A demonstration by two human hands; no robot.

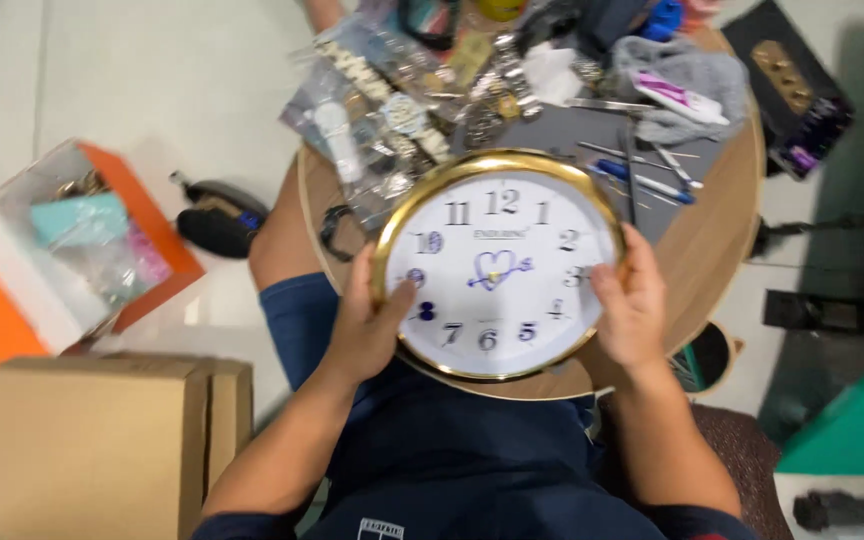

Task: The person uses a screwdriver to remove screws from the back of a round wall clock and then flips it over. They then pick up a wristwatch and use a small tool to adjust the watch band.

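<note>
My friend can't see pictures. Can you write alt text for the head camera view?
Two hands, left hand and right hand, hold a round gold-rimmed wall clock by its sides over a small round table cluttered with tools and bagged parts. Boxes sit on the floor beside it.

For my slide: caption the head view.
Both hands, left hand and right hand, hold a gold-rimmed wall clock over a cluttered round table.
</note>
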